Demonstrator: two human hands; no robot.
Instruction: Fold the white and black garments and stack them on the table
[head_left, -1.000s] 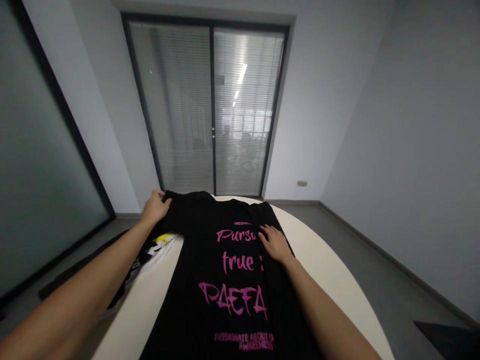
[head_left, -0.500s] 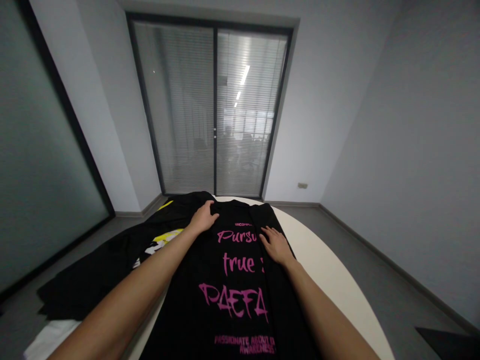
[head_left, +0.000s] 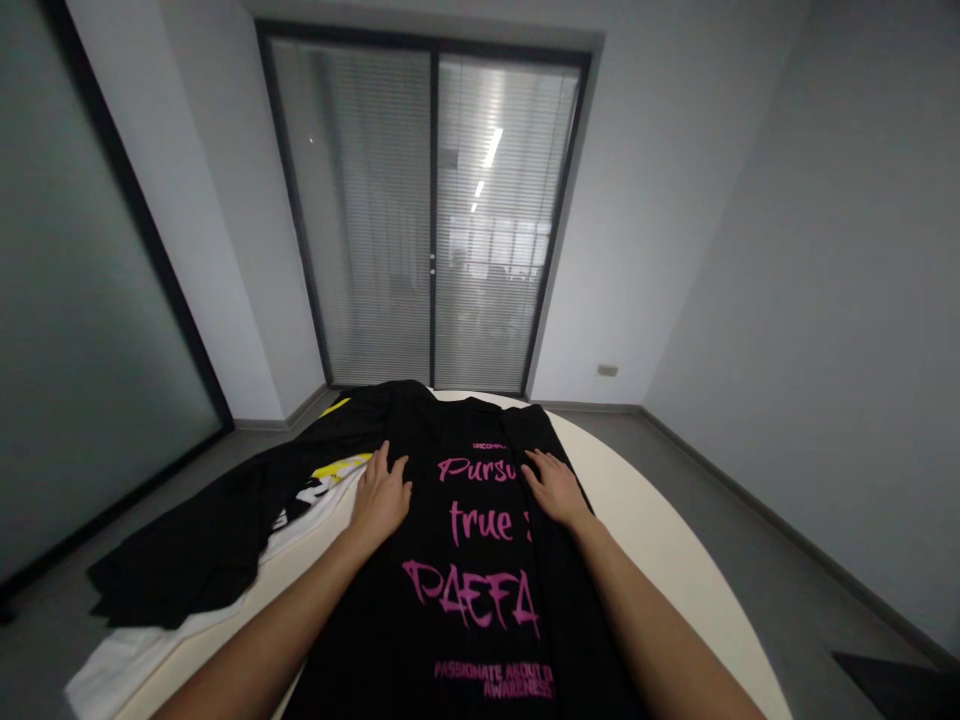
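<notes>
A black T-shirt (head_left: pixel 480 560) with pink lettering lies on the white round table (head_left: pixel 652 530). Its right side is folded inward, covering the ends of the printed words. My right hand (head_left: pixel 556 490) rests flat on that folded strip, fingers stretched out. At the shirt's left edge, my left hand (head_left: pixel 381 495) lies on the cloth with its fingers spread. Neither hand grips the fabric. Left of the shirt are other garments: a black one (head_left: pixel 195 530) and a white one (head_left: pixel 116 665) with yellow and black print, both hanging past the table's edge.
Glass doors with blinds (head_left: pixel 431 220) stand beyond the table. A frosted glass panel (head_left: pixel 97 300) is on the left and a grey wall (head_left: pixel 847 300) on the right. A dark object (head_left: pixel 892 685) shows at the lower right.
My left hand held the shirt's left sleeve out to the side, brought it inward over the shirt, let go and came back toward me. The garments at left are uncovered. My right hand stayed put.
</notes>
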